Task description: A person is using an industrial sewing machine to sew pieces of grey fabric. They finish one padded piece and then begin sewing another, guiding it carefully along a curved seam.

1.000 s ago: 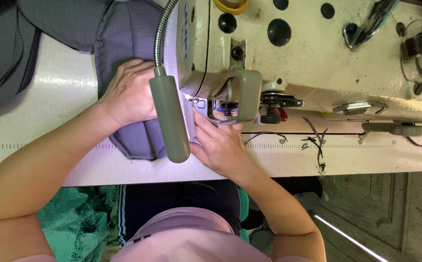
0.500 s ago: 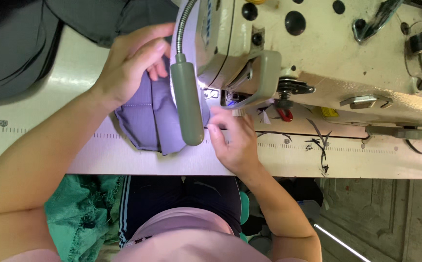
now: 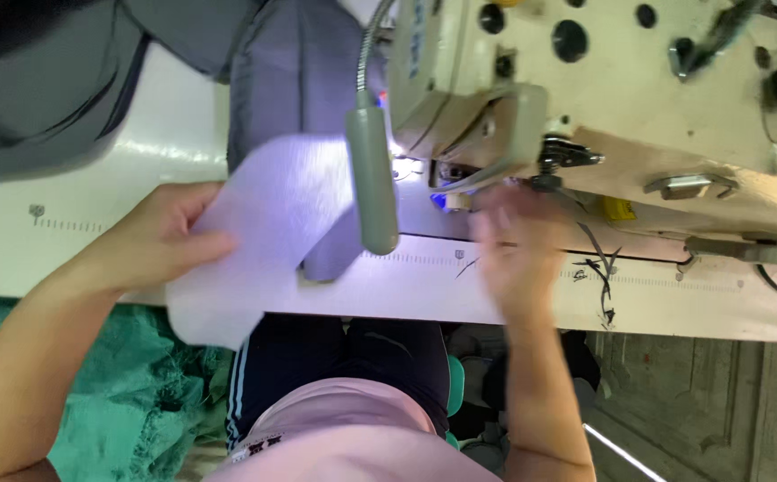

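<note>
At the table edge, your left hand (image 3: 152, 245) pinches the pale lilac fabric piece (image 3: 259, 232), lifted off the grey panel (image 3: 304, 85) by the needle. Your right hand (image 3: 518, 254) is blurred; I cannot tell its grip. No stitching looks under way yet; seating that piece remains.

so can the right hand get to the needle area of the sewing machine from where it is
Probably yes. The right hand is blurred but sits on the table just below the needle area, with nothing between them. The lamp hangs to its left, out of the way.
</note>
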